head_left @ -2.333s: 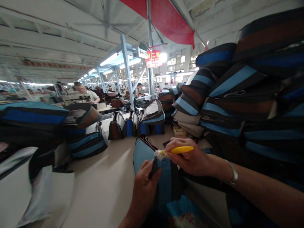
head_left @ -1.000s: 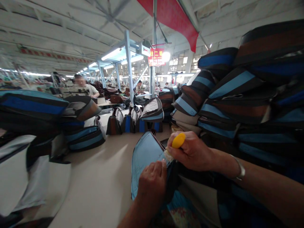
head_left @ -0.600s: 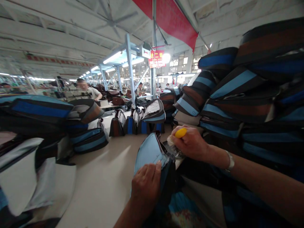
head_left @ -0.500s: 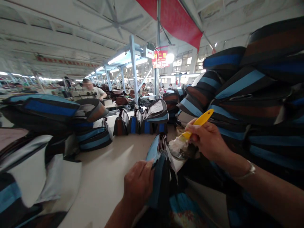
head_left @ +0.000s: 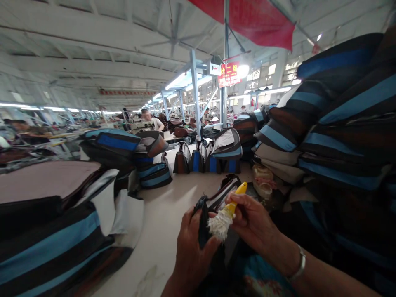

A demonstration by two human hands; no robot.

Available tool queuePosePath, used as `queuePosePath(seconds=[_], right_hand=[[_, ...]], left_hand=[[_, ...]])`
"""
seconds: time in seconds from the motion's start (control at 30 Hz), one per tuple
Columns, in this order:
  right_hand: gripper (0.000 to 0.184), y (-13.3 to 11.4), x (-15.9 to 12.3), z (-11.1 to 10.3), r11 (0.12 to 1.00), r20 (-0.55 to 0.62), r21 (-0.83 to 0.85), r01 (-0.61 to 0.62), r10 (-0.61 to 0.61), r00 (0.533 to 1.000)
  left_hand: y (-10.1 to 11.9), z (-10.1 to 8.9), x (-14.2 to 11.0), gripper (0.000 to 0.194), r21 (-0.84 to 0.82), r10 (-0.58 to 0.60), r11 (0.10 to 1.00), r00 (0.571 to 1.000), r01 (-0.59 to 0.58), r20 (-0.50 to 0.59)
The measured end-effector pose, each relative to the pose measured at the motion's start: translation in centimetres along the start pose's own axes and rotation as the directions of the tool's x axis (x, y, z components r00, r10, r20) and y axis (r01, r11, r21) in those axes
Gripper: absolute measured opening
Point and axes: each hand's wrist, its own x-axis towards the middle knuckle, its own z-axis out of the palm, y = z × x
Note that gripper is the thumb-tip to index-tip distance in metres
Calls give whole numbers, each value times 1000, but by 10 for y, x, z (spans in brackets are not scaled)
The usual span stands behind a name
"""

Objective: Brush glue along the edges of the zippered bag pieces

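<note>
My right hand (head_left: 255, 220) pinches a brush (head_left: 220, 225) by its yellow handle. The bristles are thick with white paste and point down and to the left. My left hand (head_left: 193, 243) is closed around the near side of a dark fabric bag piece (head_left: 202, 222), its thumb reaching toward the bristles. Pale-edged layers of that piece show behind the brush. The bristles are over the piece, by my left fingers; whether they touch it I cannot tell.
Striped bag pieces pile high on the right (head_left: 343, 156) and lie stacked on the left (head_left: 55, 239). Several small upright ones (head_left: 196, 161) line the far side of the white table (head_left: 161, 210). A brownish container (head_left: 262, 181) stands beyond my right hand. A person (head_left: 151, 121) sits farther back.
My right hand has brought the brush from the white paste leftward and down to the bag piece. My left hand has tilted the piece. The view has turned left.
</note>
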Motion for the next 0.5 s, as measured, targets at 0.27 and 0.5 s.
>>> queuePosePath(seconds=[0.27, 0.5], right_hand=[[18, -39, 4, 18, 775, 6, -425, 468, -515, 857], [14, -43, 23, 21, -210, 661, -722, 659, -490, 568]], left_hand=[[18, 3, 16, 21, -220, -222, 950, 975, 223, 30], [25, 10, 19, 23, -248, -220, 942, 974, 225, 51]])
